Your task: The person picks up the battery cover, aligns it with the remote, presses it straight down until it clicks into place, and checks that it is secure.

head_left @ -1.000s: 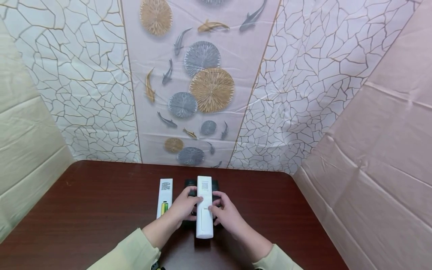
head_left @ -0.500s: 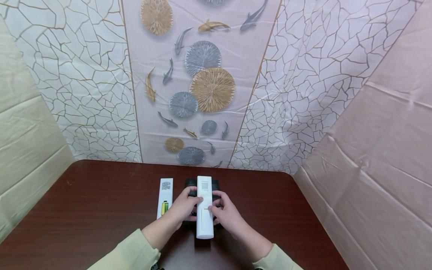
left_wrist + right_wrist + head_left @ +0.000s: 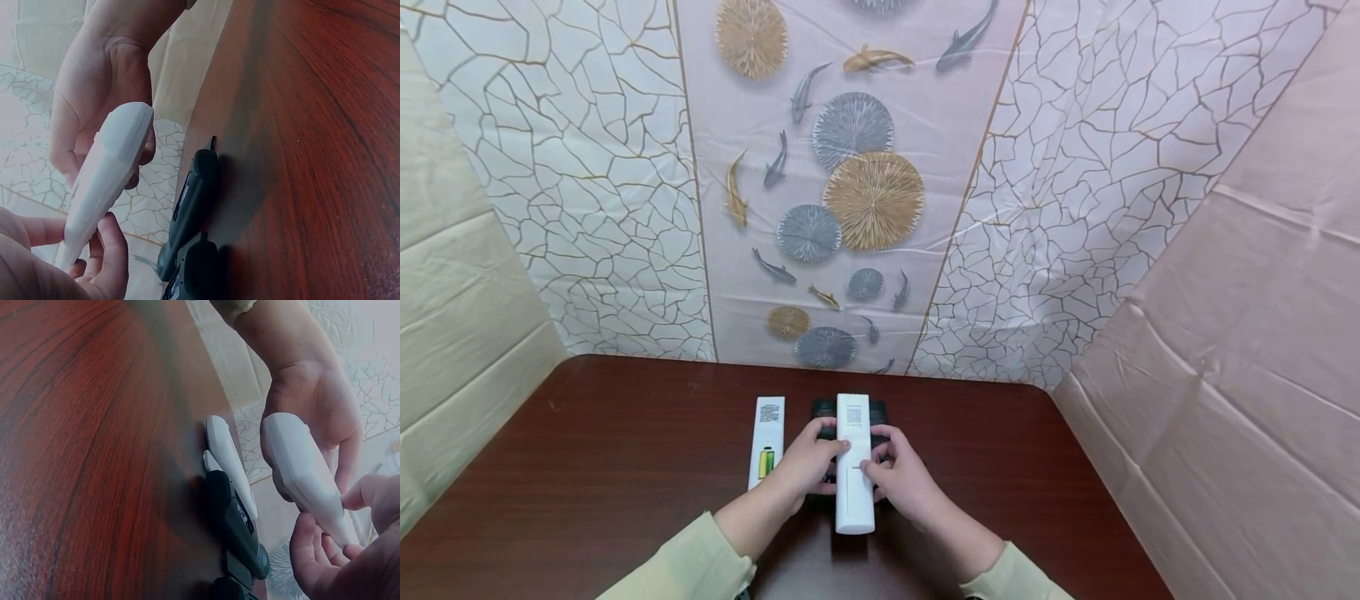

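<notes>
One slip threatened a fall

Left hand (image 3: 807, 458) and right hand (image 3: 906, 477) pinched the white remote (image 3: 854, 504) above the table (image 3: 625, 467), short of its far edge. A loosened pinch could have dropped it onto the dark objects (image 3: 197, 190) beneath; jolted, those might have knocked the second remote (image 3: 767, 435).

Long, slim white plastic remote control (image 3: 853, 457), rounded at its near end, lay lengthwise near to far between left hand (image 3: 809, 463) and right hand (image 3: 902, 479), held clear of the table (image 3: 625, 467). Small grey print (image 3: 854, 415) showed toward far end; narrow panel outline marked near half.
</notes>
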A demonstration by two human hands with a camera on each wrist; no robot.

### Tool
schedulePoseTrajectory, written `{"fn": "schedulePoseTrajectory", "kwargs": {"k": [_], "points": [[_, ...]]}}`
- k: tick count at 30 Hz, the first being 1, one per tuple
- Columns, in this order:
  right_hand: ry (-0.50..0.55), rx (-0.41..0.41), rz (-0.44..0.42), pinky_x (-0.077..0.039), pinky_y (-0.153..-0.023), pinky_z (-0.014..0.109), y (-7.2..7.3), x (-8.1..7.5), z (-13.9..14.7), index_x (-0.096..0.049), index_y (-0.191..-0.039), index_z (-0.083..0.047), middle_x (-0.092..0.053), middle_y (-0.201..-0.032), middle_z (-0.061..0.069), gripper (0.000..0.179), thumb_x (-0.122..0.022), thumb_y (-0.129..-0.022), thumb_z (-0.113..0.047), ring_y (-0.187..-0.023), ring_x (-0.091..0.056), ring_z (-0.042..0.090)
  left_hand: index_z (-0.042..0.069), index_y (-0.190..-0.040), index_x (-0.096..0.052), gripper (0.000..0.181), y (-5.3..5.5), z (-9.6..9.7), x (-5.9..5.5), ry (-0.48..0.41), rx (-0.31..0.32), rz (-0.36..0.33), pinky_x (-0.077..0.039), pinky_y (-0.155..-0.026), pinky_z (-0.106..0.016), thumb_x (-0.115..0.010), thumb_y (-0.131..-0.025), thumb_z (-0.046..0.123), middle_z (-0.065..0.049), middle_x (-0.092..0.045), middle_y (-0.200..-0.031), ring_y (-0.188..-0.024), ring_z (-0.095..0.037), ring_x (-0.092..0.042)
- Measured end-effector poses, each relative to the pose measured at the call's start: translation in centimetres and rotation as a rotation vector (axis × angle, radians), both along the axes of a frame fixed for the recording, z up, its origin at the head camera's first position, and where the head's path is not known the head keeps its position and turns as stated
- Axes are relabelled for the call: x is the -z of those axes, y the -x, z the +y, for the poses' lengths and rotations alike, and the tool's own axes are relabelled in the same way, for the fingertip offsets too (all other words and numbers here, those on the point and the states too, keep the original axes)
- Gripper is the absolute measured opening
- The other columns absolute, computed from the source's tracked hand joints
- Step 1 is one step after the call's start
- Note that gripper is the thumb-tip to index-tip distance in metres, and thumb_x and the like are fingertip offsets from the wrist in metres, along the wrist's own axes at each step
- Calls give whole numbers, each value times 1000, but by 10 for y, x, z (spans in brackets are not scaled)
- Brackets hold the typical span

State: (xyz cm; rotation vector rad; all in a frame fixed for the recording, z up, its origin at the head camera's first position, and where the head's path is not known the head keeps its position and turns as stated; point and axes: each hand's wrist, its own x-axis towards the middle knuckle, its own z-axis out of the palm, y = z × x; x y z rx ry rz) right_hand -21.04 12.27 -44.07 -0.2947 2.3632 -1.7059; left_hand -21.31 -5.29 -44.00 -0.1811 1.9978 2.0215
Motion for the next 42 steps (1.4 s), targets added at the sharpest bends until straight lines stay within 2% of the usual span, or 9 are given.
{"fn": "schedulePoseTrajectory", "kwargs": {"k": [15, 27, 34, 39, 42], "points": [[-19, 4, 29, -58, -61, 44, -1, -2, 1, -39, -144, -4, -57, -103, 14, 56, -65, -95, -8, -74, -59, 19, 12, -148, -36, 58, 1, 0, 1, -18, 7, 1, -60, -68, -43, -61, -99, 26, -17, -63, -114, -91, -28, -67], [-14, 9, 17, -59, -62, 42, -1, -1, 9, -39, -144, -4, -57, -104, 14, 55, -65, -95, -10, -76, -60, 20, 10, -149, -34, 57, -2, 1, -1, -32, 47, 19, -60, -66, -44, -58, -99, 21, -19, -61, -116, -88, -26, -69], [13, 24, 6, -58, -65, 42, -3, -1, 20, -41, -143, -5, -56, -105, 13, 52, -64, -97, -13, -80, -61, 21, 11, -149, -35, 57, 1, 9, 5, -27, 56, 39, -60, -67, -43, -59, -98, 23, -18, -61, -116, -89, -26, -69], [33, 47, 9, -57, -66, 43, -6, -4, 35, -47, -137, 1, -54, -103, 13, 42, -59, -99, -11, -78, -59, 25, 10, -148, -36, 57, 4, 20, 4, -50, 54, 45, -60, -65, -43, -60, -98, 21, -19, -61, -115, -88, -26, -69], [3, 83, 26, -57, -64, 42, -8, -3, 48, -51, -132, 2, -53, -101, 12, 35, -58, -99, -9, -77, -58, 26, 9, -147, -36, 57, 6, 28, 5, -55, 53, 50, -60, -64, -43, -60, -97, 20, -19, -61, -113, -87, -27, -69]]}}
